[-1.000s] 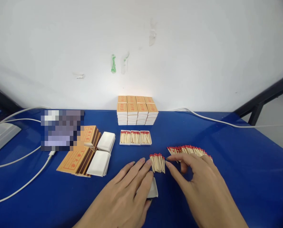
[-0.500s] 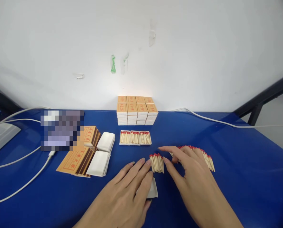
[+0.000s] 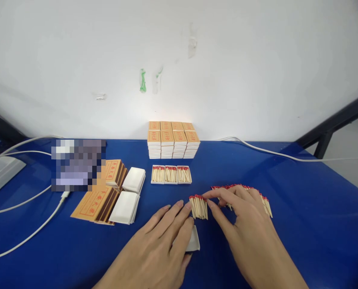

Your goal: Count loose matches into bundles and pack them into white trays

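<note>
A small bundle of red-tipped matches (image 3: 199, 208) lies on the blue table between my hands. My left hand (image 3: 163, 237) is stretched out flat, its fingertips against the bundle's left side. Under its index finger and thumb, partly covered, is a white matchbox tray (image 3: 193, 241); I cannot tell how firmly it is held. My right hand (image 3: 241, 220) has its index fingertip and thumb at the bundle's right upper edge, slightly apart. Behind and beneath its other fingers spreads a larger pile of matches (image 3: 265, 204), partly hidden.
Three filled matchbox trays (image 3: 171, 175) stand in a row ahead, before a stack of closed matchboxes (image 3: 173, 138) by the wall. To the left are white trays (image 3: 125, 206), brown matchbox sleeves (image 3: 96, 202) and a blurred-out device (image 3: 76, 164) with a white cable (image 3: 43, 237).
My right index finger has come down and closer to the thumb, onto the bundle's upper right. More of the larger pile shows. My left hand and the tray have stayed put.
</note>
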A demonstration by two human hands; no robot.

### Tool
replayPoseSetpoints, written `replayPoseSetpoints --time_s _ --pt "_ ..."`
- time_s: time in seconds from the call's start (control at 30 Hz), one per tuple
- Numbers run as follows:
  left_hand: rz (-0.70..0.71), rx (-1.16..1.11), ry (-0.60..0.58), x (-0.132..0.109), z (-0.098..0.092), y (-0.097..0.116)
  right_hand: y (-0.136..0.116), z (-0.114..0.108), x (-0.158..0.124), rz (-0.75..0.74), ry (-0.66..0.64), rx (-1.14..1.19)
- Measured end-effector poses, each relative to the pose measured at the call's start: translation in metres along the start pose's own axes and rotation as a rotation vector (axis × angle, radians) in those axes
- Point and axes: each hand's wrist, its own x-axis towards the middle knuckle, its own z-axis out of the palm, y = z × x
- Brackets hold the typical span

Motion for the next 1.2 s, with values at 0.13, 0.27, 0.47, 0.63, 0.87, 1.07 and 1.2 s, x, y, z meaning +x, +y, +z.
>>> replayPoseSetpoints --time_s 0.13,0.27,0.47,0.63,0.87,1.07,1.2 --pt "0.0 -0.007 -0.002 0.0 0.0 -0.001 0.002 0.0 -0.001 0.016 -0.006 -0.001" --pt "-0.004 -0.007 -0.006 -0.001 0.001 -0.002 0.009 -0.006 -0.001 0.052 0.052 -0.018" --pt "0.003 0.004 -0.014 0.0 0.001 -0.002 0.018 -0.012 -0.015 0.072 0.076 -0.046" --pt "0.003 0.01 -0.002 0.001 -0.001 -0.001 0.014 -0.009 -0.024 0.045 0.029 -0.041" --pt "-0.001 0.011 0.006 0.002 -0.002 -0.001 0.007 -0.008 -0.024 0.014 0.017 -0.02" --pt "0.007 0.014 -0.006 0.001 -0.001 -0.001 0.014 -0.012 -0.021 0.033 0.099 -0.091" --pt "0.011 0.019 -0.011 0.001 -0.002 -0.001 0.015 -0.009 -0.014 0.007 0.185 -0.201"
